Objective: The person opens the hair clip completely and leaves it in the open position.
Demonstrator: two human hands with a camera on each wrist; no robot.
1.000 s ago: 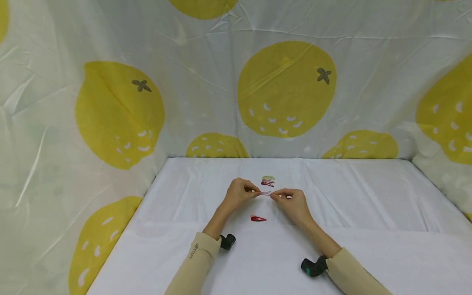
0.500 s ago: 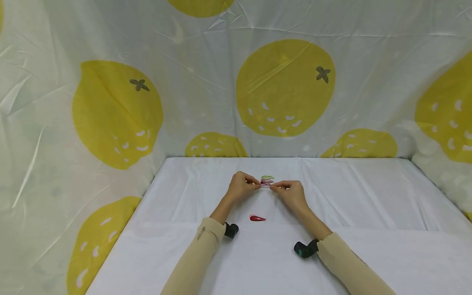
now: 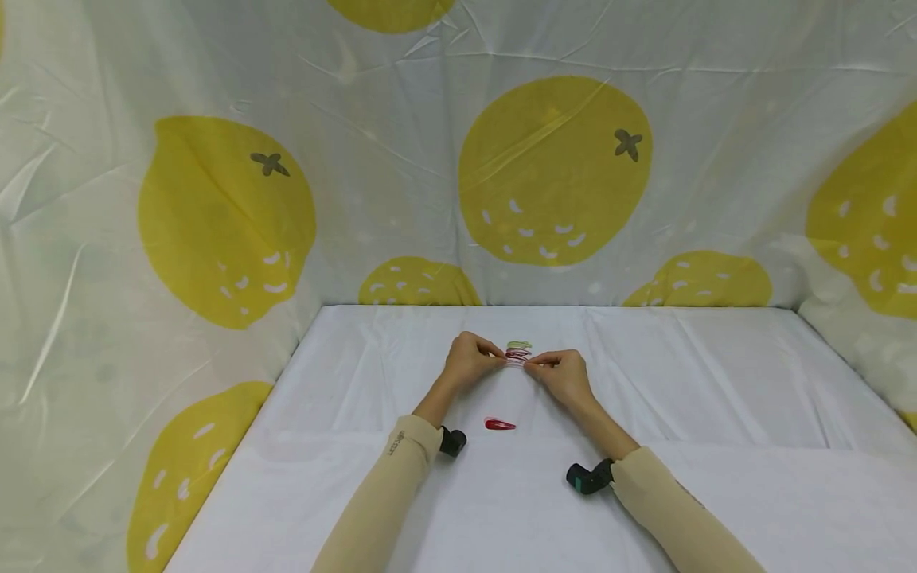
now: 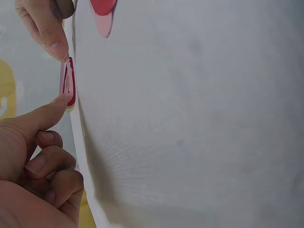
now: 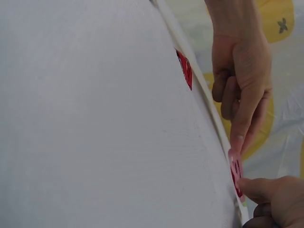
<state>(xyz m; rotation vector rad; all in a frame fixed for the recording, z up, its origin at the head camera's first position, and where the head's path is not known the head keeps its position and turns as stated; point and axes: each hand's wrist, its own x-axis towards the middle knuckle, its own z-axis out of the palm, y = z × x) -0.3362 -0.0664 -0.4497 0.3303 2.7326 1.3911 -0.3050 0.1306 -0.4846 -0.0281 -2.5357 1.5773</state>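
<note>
A pink snap hair clip (image 3: 515, 364) lies crosswise between my two hands at the near end of a column of clips. My left hand (image 3: 469, 358) pinches its left end. At the other end, the thumb and finger of my right hand (image 3: 566, 374) hold it. In the left wrist view the pink clip (image 4: 70, 78) overlaps a dark red one behind it. Just beyond my fingertips are red hair clips (image 3: 518, 352) and, farthest away, green ones (image 3: 519, 344). Nearer to me lies a red hair clip (image 3: 499, 424), with a pink clip (image 4: 104, 27) showing from under it.
A white cloth (image 3: 688, 398) covers the table, with some creases. Behind it and at the left hangs a pale curtain (image 3: 401, 159) printed with yellow lemons. Black wrist cameras (image 3: 590, 477) stick out from both beige sleeves (image 3: 684, 513).
Both hands have moved forward with the pink clip, from short of the column up to its near end. In the last half second they have barely moved. The red clip nearer to me stays put.
</note>
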